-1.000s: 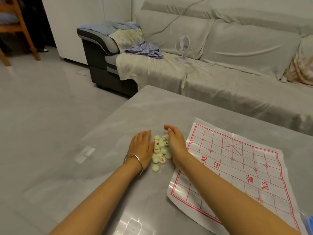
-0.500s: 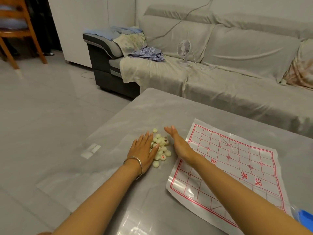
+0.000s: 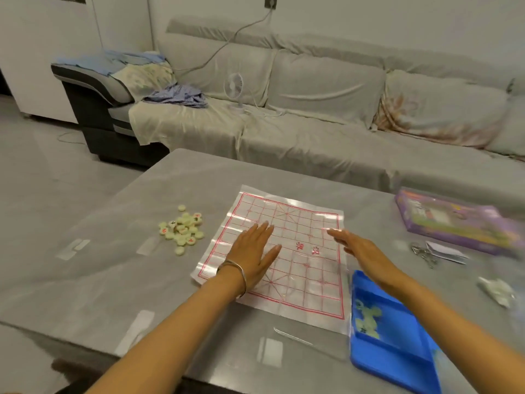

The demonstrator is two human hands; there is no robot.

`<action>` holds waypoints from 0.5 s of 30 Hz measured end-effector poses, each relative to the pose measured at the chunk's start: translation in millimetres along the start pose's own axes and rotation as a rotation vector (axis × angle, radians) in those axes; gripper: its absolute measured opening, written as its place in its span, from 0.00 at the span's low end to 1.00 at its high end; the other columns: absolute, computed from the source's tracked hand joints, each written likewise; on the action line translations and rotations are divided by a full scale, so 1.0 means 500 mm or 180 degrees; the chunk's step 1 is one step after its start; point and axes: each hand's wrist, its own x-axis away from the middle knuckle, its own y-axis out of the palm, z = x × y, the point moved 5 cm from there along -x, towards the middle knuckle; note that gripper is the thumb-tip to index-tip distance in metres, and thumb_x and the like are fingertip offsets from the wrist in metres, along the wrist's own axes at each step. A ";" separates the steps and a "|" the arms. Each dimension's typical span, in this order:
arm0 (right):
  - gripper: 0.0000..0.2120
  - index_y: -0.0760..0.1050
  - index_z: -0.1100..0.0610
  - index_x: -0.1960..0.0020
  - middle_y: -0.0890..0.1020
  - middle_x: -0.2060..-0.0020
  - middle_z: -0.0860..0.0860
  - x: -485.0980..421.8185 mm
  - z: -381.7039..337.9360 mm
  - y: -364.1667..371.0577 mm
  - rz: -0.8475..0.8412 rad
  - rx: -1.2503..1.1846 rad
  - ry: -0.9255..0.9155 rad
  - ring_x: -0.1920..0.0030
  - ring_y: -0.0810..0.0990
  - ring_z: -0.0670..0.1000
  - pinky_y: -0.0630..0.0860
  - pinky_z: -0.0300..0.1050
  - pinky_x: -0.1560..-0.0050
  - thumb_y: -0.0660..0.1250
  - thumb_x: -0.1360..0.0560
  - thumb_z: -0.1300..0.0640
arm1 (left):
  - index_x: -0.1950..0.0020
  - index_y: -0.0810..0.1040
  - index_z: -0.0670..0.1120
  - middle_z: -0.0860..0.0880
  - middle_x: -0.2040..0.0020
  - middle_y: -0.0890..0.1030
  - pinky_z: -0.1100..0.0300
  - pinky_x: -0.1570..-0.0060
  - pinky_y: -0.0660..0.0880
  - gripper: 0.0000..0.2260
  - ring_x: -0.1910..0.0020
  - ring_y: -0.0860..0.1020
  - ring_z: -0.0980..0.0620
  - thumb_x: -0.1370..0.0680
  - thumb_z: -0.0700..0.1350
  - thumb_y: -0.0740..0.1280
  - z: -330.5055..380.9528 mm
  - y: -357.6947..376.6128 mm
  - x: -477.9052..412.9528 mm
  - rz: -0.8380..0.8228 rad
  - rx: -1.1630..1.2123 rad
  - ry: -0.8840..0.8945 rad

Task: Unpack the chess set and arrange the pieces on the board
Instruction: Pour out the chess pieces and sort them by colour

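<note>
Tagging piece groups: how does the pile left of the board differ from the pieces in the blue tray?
Place: the pile lies loose on the table, left of the board; the tray pieces sit inside the blue tray, right of it. Number: the pile holds clearly more than the tray pieces. Legibility: the pile shows red and black marks; the tray pieces are blurred, marks unreadable. Shared: pale round discs.

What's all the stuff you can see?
table: one, grey, fills the front
board: one, white with red lines, middle of table
loose pieces: a pile, cream, left of board
tray: one, blue, right of board
tray pieces: a few, pale, inside tray
box: one, purple, far right
sofa: one, grey, behind table
fan: one, white, on sofa
bracelet: one, silver, left wrist
left hand: one, flat on board
right hand: one, open, by board's right edge
</note>
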 end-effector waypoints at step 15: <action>0.16 0.72 0.49 0.34 0.74 0.37 0.42 0.195 0.197 -0.042 -0.0075 0.0377 0.0169 0.40 0.71 0.36 0.64 0.26 0.42 0.56 0.19 0.51 | 0.24 0.46 0.51 0.53 0.23 0.49 0.59 0.27 0.43 0.23 0.24 0.47 0.55 0.18 0.53 0.45 0.248 0.234 0.020 -0.0851 0.0186 0.0812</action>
